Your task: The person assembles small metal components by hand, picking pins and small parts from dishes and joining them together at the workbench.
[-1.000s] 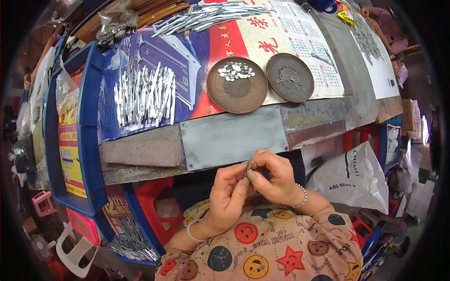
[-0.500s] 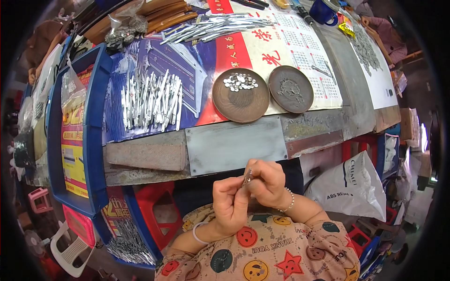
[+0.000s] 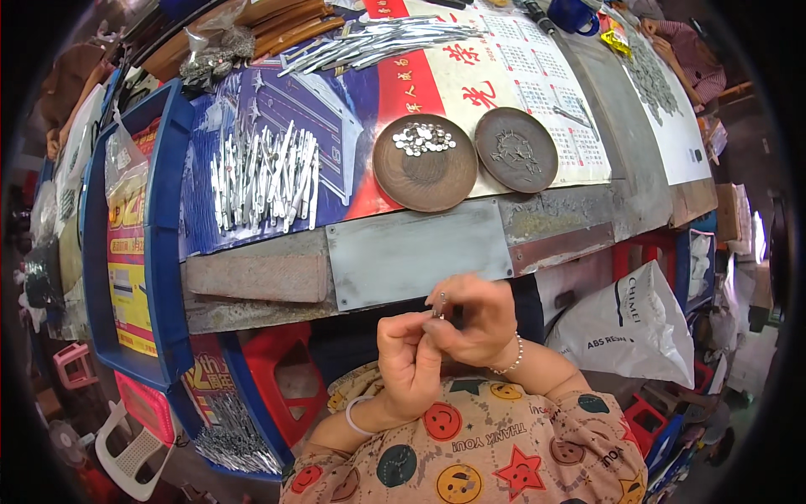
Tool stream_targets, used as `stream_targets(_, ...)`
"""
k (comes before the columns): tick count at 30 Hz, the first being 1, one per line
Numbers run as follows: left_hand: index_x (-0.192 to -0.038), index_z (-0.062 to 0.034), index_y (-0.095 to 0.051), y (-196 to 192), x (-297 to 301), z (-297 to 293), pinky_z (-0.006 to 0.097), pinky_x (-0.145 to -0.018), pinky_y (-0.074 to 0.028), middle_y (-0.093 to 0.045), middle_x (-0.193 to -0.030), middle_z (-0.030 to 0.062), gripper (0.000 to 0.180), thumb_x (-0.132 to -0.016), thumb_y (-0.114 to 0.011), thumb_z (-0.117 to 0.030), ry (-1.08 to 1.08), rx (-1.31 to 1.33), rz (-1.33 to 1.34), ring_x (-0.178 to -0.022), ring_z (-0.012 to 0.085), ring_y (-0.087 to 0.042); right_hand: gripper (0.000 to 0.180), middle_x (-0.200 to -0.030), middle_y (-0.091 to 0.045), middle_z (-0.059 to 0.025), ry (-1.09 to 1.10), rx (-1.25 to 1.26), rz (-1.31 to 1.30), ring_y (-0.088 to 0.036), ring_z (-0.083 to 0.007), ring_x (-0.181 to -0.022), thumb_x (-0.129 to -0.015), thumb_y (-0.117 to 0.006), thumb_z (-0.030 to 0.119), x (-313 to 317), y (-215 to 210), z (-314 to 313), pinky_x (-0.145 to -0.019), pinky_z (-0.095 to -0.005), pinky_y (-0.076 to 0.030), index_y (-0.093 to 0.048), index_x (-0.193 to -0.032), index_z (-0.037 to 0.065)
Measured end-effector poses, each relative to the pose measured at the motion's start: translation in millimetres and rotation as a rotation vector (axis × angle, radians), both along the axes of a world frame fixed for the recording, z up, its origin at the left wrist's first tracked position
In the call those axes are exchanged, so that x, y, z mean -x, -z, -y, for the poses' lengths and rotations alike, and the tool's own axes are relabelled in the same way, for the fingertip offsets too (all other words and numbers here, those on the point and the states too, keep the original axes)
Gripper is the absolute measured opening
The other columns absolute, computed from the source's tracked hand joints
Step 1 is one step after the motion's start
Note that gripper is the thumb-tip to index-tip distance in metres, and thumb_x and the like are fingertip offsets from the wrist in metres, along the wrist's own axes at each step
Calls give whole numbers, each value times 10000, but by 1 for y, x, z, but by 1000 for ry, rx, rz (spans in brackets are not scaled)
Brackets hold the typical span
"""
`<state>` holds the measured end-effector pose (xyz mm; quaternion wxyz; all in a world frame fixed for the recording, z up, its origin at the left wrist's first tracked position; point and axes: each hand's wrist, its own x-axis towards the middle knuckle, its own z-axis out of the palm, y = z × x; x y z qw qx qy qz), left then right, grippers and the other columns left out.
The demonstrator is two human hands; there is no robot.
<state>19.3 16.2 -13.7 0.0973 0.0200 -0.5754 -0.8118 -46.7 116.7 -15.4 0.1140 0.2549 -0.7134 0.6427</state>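
Observation:
Close in front of my body, at the near edge of the bench, my two hands meet fingertip to fingertip. My left hand (image 3: 408, 359) is closed in a pinch on a small shiny metal piece (image 3: 440, 306), too small to name. My right hand (image 3: 480, 326) has thumb and forefinger bent round the same piece. Just beyond them is a flat grey metal plate (image 3: 416, 256). Behind it stand a brown round dish (image 3: 428, 191) with small shiny discs (image 3: 424, 139) and a darker dish (image 3: 504, 178) with thin grey pins (image 3: 514, 151).
Slim silver metal strips (image 3: 267, 178) lie at the left, with another pile (image 3: 382, 42) at the back. A brownish block (image 3: 256, 277) rests on the near edge. A blue tray (image 3: 168, 277) stands left; a white sack (image 3: 630, 328) sits right. Two other people work at the far sides.
My right hand's fingers have lifted and opened slightly around the small metal piece, with some blur. My left hand stays nearly in place. The view has shifted slightly.

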Motion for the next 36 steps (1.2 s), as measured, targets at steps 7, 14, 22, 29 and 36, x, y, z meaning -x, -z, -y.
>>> stream_targets(7, -1097, -28, -372, 6, 1, -1, 210, -667, -431, -521, -900, 62, 159, -953, -436, -13, -2, 21, 47, -744, 78, -502, 248, -661, -520, -91, -57, 46, -73, -522, -183, -535, -767, -645, -66, -1, 13, -1, -501, -270, -445, -500, -950, 18)
stream_targets(14, -1131, -81, -420, -9, 16, 37, 179, -424, -224, -408, -652, 6, 175, -976, -434, -162, 662, -1041, 584, -452, 37, -268, 414, -601, -518, -42, -350, 12, 539, -500, -106, -527, -994, -412, 370, 24, -24, -31, -478, -241, -401, -516, -806, 16)
stream_targets(22, -1142, -61, -460, -11, 26, 45, 172, -381, -194, -408, -616, -14, 205, -973, -432, -174, 817, -1167, 677, -398, 24, -238, 350, -630, -598, -91, -525, -223, 397, -605, -209, -548, -996, -422, 241, 43, -37, -30, -514, -296, -467, -526, -763, 1)
stream_targets(29, -1135, -41, -467, -17, 30, 48, 169, -389, -206, -440, -640, -1, 208, -974, -430, -168, 768, -1004, 677, -417, 25, -261, 292, -630, -572, -100, -497, -206, 396, -590, -238, -553, -977, -454, 220, 40, -32, -36, -523, -310, -456, -534, -784, 17)
stream_targets(36, -1084, -10, -495, -34, 56, 94, 198, -534, -374, -508, -732, 26, 155, -944, -487, -76, 147, -108, 416, -590, 71, -440, 255, -688, -547, -105, -347, -246, 329, -554, -250, -565, -936, -521, 234, 50, -26, -60, -530, -315, -437, -551, -805, 17)
